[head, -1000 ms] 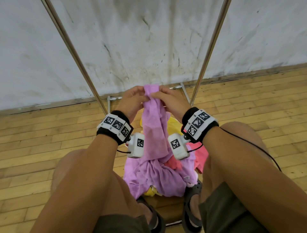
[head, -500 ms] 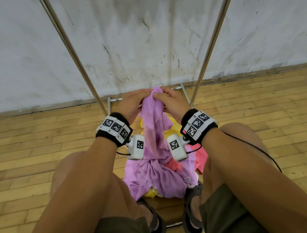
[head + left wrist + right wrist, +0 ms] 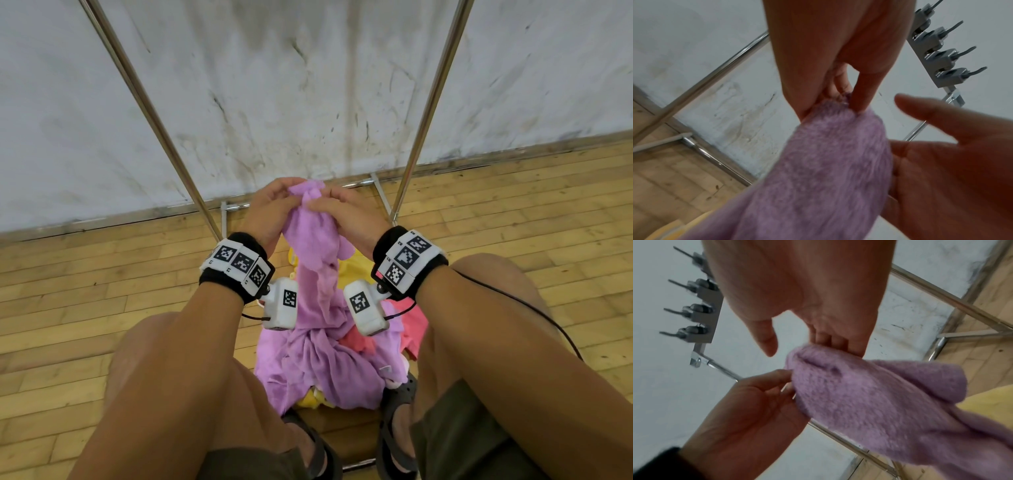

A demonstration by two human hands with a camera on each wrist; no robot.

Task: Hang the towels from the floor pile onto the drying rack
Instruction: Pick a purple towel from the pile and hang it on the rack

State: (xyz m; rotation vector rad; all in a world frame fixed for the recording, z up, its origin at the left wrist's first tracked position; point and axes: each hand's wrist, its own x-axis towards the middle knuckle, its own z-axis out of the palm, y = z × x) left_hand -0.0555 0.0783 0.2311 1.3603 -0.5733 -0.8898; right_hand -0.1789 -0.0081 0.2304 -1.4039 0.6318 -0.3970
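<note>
Purple towel (image 3: 317,253) is lifted up by its top end, between the person's knees. Its bottom part lies on the pile (image 3: 346,363) of yellow and pink towels on the wood floor (image 3: 85,308). The left hand (image 3: 272,209) pinches the top of the towel with its fingers. The right hand (image 3: 346,214) holds the towel too, fingers curled on it. Two shiny rack poles (image 3: 424,116) stand just behind, by the white wall (image 3: 274,85).
</note>
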